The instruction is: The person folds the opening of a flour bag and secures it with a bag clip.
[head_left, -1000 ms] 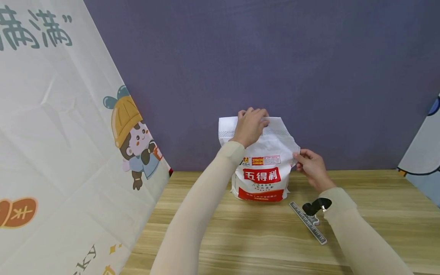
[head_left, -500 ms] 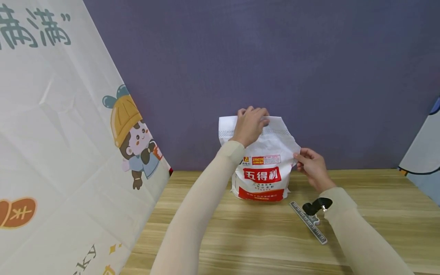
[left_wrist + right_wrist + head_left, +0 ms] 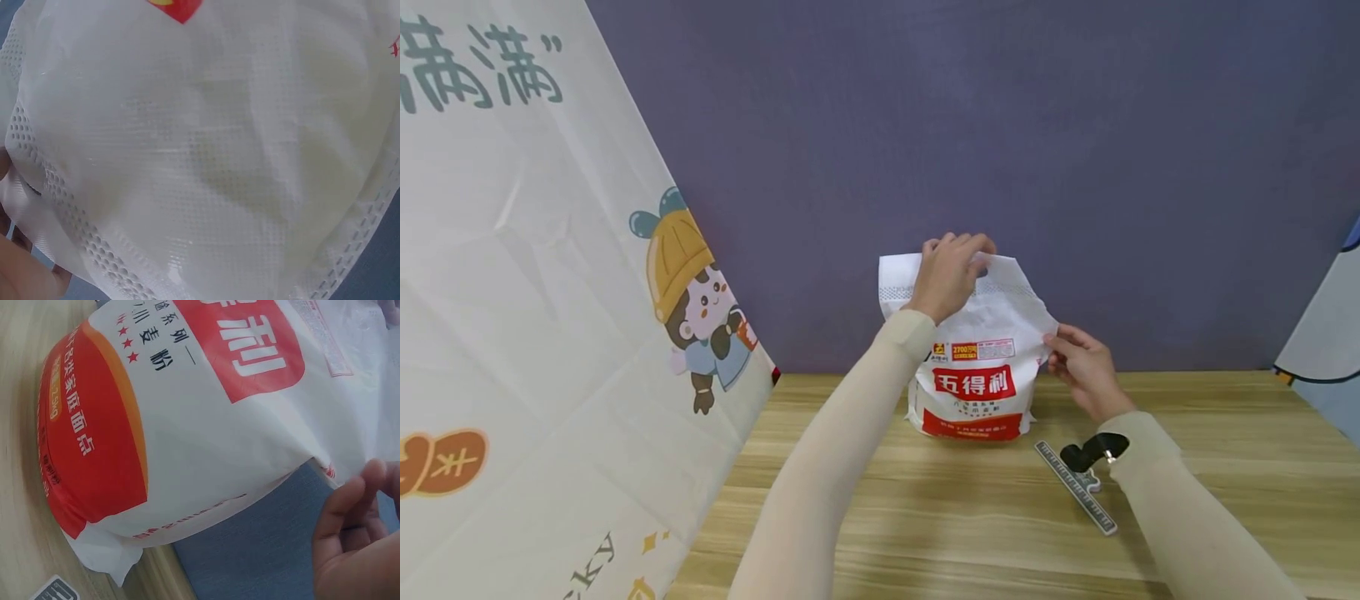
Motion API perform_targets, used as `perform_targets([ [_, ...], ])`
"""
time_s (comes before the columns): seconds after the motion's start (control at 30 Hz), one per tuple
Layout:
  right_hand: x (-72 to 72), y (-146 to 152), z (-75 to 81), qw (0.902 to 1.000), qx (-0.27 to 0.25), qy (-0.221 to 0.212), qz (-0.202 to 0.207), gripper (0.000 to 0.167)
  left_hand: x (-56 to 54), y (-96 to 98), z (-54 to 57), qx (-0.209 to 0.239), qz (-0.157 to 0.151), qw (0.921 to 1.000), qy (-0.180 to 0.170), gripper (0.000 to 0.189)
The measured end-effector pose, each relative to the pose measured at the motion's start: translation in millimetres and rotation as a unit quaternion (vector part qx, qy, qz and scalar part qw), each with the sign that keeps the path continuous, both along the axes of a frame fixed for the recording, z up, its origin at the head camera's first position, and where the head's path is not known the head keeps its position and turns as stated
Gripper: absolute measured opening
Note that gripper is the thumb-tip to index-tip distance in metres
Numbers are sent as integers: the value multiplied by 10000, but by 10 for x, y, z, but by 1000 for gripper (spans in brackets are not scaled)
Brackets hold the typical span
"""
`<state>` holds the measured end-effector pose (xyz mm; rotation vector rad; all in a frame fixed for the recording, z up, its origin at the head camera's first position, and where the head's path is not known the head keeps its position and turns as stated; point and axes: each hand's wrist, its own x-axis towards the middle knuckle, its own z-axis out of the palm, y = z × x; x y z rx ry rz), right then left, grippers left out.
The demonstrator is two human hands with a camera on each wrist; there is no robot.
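A white flour bag with red panels (image 3: 973,383) stands upright on the wooden table in the head view, its flat top drawn up. My left hand (image 3: 946,275) reaches over that top and grips it near the dotted band; part of its grip is hidden behind the bag. In the left wrist view, white bag material (image 3: 206,144) fills most of the picture, with a few fingers at the lower left edge. Thumb and index finger of my right hand (image 3: 1084,367) pinch the bag's right side edge, also plain in the right wrist view, where the bag (image 3: 206,456) leans across.
A long flat clip with a dark, ruler-like strip (image 3: 1075,492) lies on the table (image 3: 955,517), right of the bag and partly hidden by the black wrist mount (image 3: 1093,452). A dark blue-grey backdrop (image 3: 1000,125) rises behind; a printed white sheet (image 3: 550,317) borders the left.
The left hand's index finger has stretched slightly further right along the bag's top. The right hand keeps its pinch, and the bag stays in place; the head view has shifted a little.
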<state>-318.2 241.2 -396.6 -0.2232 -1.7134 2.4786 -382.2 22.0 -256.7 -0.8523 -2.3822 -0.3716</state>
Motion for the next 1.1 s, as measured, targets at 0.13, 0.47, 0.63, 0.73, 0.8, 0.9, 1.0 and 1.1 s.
perform_targets([
  [0.13, -2, 7, -8, 9996, -208, 151, 80, 16, 30, 13, 26, 55, -160, 9999, -32, 21],
  [0.47, 41, 5, -15, 9966, -749, 262, 235, 18, 45, 23, 17, -104, -92, 9998, 128, 18],
  [0.63, 88, -26, 11, 9954, -920, 216, 150, 16, 48, 12, -11, -157, -141, 9995, 254, 24],
  [0.73, 98, -24, 39, 9958, -856, 263, 180, 15, 45, 4, 0, -212, -133, 9993, 272, 25],
  [0.8, 110, -16, 62, 9963, -757, 303, 264, 14, 47, -5, 15, -292, -111, 9992, 241, 26],
  [0.9, 131, -15, 81, 9969, -551, 420, 367, 12, 52, -22, 34, -371, -81, 9990, 224, 26],
  [1.0, 140, -19, 82, 9960, -459, 588, 490, 13, 47, -35, 38, -419, -56, 9988, 238, 25],
  [1.1, 141, -27, 75, 9957, -413, 656, 514, 16, 37, -41, 29, -452, -48, 9987, 250, 24],
])
